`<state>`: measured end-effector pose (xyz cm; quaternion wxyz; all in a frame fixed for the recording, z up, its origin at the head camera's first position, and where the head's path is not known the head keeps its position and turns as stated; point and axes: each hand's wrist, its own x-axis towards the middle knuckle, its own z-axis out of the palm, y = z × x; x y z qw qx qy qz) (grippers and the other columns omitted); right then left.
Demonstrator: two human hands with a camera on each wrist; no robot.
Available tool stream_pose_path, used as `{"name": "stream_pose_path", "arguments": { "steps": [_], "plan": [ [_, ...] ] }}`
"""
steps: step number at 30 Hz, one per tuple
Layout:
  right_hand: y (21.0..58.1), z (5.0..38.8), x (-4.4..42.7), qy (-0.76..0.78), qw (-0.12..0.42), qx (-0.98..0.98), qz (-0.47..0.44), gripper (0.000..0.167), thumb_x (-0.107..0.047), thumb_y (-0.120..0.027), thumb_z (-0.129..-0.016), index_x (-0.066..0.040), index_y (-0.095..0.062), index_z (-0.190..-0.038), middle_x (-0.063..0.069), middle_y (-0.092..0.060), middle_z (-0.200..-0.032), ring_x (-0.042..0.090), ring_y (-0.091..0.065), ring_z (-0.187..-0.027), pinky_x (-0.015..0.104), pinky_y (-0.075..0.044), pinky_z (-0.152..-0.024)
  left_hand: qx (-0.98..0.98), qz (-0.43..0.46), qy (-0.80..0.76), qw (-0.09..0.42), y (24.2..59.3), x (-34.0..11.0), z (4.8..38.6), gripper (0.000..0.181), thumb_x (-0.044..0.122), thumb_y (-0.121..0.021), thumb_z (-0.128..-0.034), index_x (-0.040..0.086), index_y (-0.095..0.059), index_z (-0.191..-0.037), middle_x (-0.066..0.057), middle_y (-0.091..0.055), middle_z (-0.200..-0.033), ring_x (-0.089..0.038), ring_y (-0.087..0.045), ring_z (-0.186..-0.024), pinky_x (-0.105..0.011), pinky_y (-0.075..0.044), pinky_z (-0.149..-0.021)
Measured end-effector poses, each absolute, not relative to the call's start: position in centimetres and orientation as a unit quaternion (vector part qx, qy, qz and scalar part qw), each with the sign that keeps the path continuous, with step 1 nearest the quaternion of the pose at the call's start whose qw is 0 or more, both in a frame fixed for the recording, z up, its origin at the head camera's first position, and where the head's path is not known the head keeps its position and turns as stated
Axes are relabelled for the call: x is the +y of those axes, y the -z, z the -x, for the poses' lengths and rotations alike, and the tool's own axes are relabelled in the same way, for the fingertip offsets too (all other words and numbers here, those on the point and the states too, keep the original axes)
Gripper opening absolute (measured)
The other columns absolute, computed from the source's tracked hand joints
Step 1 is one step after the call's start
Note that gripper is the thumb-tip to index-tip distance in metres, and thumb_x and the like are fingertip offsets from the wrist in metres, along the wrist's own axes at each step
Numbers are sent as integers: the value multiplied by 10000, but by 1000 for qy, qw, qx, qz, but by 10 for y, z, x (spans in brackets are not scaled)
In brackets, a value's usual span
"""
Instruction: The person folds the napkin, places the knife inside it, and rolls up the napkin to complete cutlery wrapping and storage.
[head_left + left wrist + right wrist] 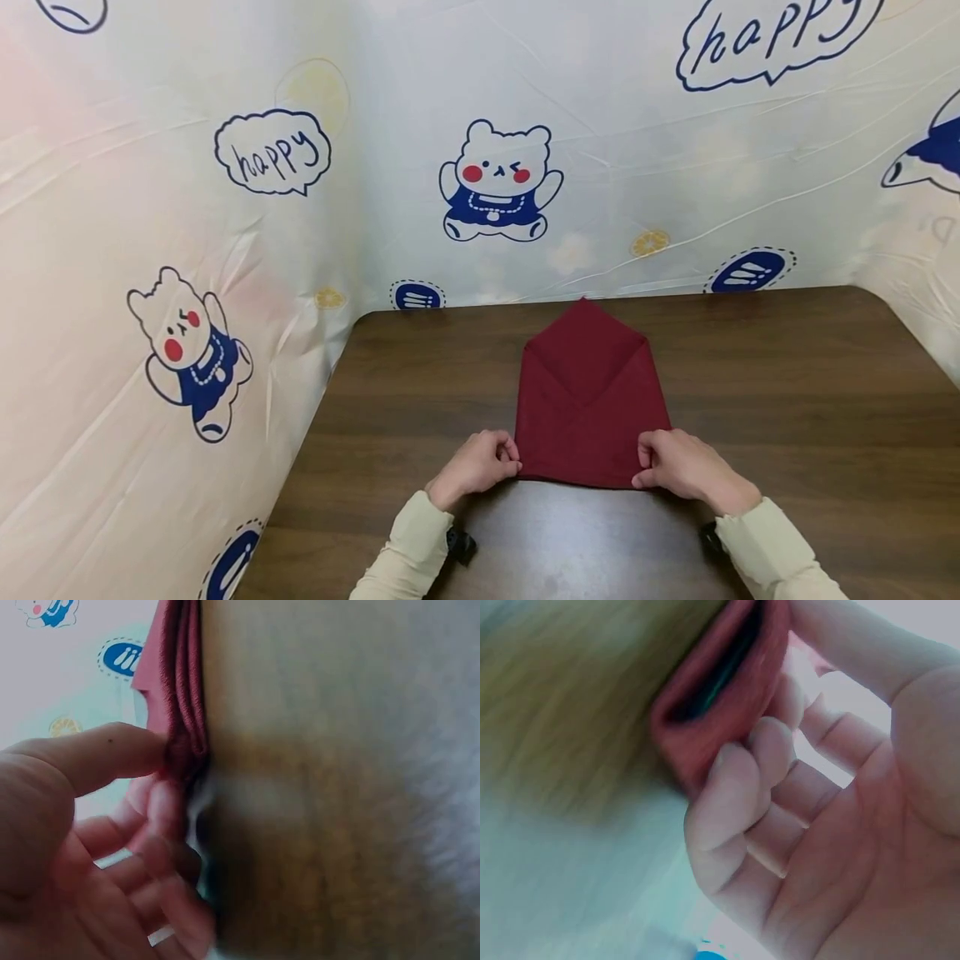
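Observation:
A dark red cloth (588, 417), folded in layers, lies on the brown table with a pointed flap at its far end and a straight near edge. At the near left corner, my left hand (482, 461) pinches the cloth between thumb and fingers; the left wrist view shows the stacked fold edges of the cloth (180, 682) at the thumb tip. My right hand (686, 467) pinches the near right corner. In the right wrist view, the cloth (727, 712) forms an open loop of fold beside the curled fingers (727, 795).
The brown wooden table (420, 400) carries the cloth, whose tip reaches its back edge. A pale printed curtain (375, 167) with bears and lettering hangs behind and along the sides. Dark wrist devices (461, 546) sit at both sleeve cuffs.

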<state>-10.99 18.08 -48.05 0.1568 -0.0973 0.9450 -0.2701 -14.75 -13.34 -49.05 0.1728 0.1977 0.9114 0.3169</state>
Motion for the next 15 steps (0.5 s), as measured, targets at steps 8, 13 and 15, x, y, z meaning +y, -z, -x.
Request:
{"name": "stream_pose_path", "arguments": {
  "steps": [8, 13, 15],
  "plan": [
    [482, 111, 200, 276, 136, 941, 141, 322, -290, -804, -757, -206, -495, -731, -89, -460, -590, 50, -419, -544, 245, -341, -531, 903, -332, -248, 114, 490, -124, 149, 190, 22, -631, -862, 150, -644, -1002, 29, -553, -953, -81, -524, -853, -198, -456, -781],
    [490, 105, 209, 289, 113, 928, 205, 249, -234, -772, -803, -213, -524, -810, -125, -452, -670, -13, -399, -598, 208, -347, -569, 893, -412, -172, 47, 494, -121, 141, 311, -24, -567, -842, 187, -669, -1047, 34, -532, -1019, -104, -507, -905, -219, -450, -834],
    [491, 102, 211, 284, 100, 927, 223, 234, -209, -765, -811, -218, -534, -850, -129, -443, -716, -19, -394, -632, 209, -345, -583, 889, -435, -143, 16, 494, -120, 139, 313, -28, -561, -835, 191, -694, -1016, 36, -543, -1007, -114, -510, -887, -227, -453, -814]
  ]
}}
